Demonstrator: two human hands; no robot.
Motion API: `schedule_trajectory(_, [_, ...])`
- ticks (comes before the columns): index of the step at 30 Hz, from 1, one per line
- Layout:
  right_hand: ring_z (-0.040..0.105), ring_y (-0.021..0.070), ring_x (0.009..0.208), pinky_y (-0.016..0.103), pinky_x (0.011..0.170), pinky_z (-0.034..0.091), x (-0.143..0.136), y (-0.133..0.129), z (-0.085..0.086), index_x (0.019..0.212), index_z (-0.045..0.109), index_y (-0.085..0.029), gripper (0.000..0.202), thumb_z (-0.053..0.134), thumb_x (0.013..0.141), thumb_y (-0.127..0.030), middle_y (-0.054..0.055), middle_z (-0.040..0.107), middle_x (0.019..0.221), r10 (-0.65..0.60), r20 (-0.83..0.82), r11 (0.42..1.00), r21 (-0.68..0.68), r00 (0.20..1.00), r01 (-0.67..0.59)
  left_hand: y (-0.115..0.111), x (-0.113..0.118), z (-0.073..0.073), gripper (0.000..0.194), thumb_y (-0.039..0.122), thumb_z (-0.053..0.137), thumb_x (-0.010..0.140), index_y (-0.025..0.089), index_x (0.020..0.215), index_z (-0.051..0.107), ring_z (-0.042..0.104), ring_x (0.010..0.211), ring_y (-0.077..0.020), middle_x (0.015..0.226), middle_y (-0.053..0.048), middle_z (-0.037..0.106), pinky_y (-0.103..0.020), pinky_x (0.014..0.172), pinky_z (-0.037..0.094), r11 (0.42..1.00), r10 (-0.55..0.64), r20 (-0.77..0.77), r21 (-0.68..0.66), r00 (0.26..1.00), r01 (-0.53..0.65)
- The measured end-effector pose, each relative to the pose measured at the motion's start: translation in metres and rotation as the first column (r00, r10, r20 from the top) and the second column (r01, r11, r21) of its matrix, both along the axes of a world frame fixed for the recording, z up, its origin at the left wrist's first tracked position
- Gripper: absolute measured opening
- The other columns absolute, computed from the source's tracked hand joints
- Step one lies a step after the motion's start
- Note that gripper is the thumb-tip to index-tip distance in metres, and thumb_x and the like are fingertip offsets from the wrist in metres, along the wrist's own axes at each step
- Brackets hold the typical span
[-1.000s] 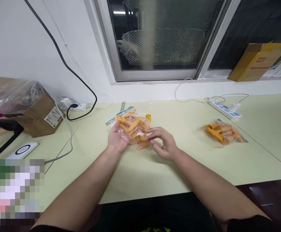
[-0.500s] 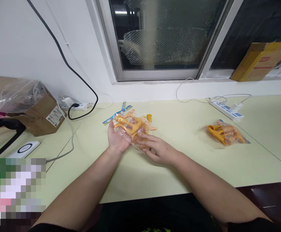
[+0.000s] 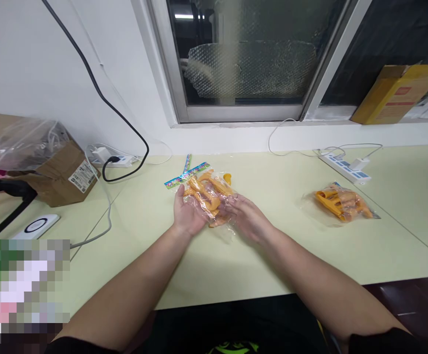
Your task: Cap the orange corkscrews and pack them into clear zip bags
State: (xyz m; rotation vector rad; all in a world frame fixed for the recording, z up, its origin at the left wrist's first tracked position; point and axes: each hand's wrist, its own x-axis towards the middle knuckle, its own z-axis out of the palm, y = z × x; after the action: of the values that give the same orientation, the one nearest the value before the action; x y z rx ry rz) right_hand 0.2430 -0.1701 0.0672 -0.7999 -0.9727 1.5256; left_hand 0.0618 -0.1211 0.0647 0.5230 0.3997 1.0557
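A clear plastic bag of orange plastic toy parts [image 3: 208, 194], with a colourful printed header strip, is held between my two hands over the table. Palm up and fingers beneath the bag, my left hand [image 3: 188, 214] supports its left side, thumb raised at the edge. Against the bag's right side rests my right hand [image 3: 249, 216], fingers partly hidden by the film. Just behind the bag lies a small yellow piece [image 3: 227, 178]. A torn printed strip [image 3: 187, 161] is on the table beyond the header. To the right sits a second bag of orange parts [image 3: 341, 204].
Power strips [image 3: 344, 166] with white cords lie along the wall, one at each side. At left are a cardboard box [image 3: 61, 177] with plastic film, a white charging pad [image 3: 39, 225] and a black cable [image 3: 99, 88]. A yellow-brown carton [image 3: 394, 96] leans at the window.
The bag has shifted slightly right and turned between my hands. My left hand moved right with it, and my right hand has swung from under its lower edge to its right side.
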Motion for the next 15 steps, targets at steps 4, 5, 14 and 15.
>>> schedule_trajectory(4, [0.075,0.0250,0.105,0.049,0.105,0.059,-0.005,0.001,-0.006,0.100,0.072,-0.022,0.029,0.085,0.079,-0.038,0.008,0.078,0.112,-0.048,-0.065,0.993,-0.108,0.997,0.040,-0.001,0.002,-0.002,0.068,0.072,0.055,0.089,0.021,0.134,0.066,0.060,0.135,-0.0382,0.129,-0.011,0.073,-0.058,0.113,0.048,0.999,-0.009,-0.006,0.034,1.000,0.010])
schedule_trajectory(5, [0.075,0.0241,0.107,0.047,0.106,0.059,-0.006,0.001,-0.007,0.101,0.072,-0.022,0.028,0.084,0.080,-0.035,0.008,0.078,0.114,-0.059,-0.088,0.989,-0.141,0.994,0.046,-0.001,0.002,-0.003,0.068,0.071,0.056,0.089,0.021,0.134,0.066,0.060,0.136,-0.0382,0.129,-0.011,0.074,-0.058,0.113,0.048,0.999,-0.003,-0.004,0.040,1.000,0.003])
schedule_trajectory(14, [0.078,0.0228,0.103,0.047,0.106,0.061,-0.005,-0.002,-0.007,0.121,0.065,-0.020,0.035,0.077,0.092,-0.035,0.010,0.076,0.120,0.076,-0.254,0.965,-0.227,0.964,-0.135,-0.007,0.007,0.006,0.056,0.054,0.060,0.093,0.025,0.140,0.063,0.059,0.139,-0.0342,0.132,-0.007,0.074,-0.053,0.120,0.043,0.988,0.119,0.049,0.095,0.992,-0.124])
schedule_trajectory(15, [0.077,0.0231,0.105,0.047,0.106,0.060,-0.005,-0.003,-0.005,0.122,0.065,-0.021,0.036,0.077,0.092,-0.035,0.010,0.076,0.121,0.083,-0.267,0.965,-0.219,0.960,-0.144,-0.008,0.007,0.007,0.058,0.055,0.059,0.093,0.022,0.141,0.063,0.058,0.139,-0.0350,0.133,-0.009,0.074,-0.053,0.120,0.043,0.990,0.106,0.045,0.087,0.993,-0.109])
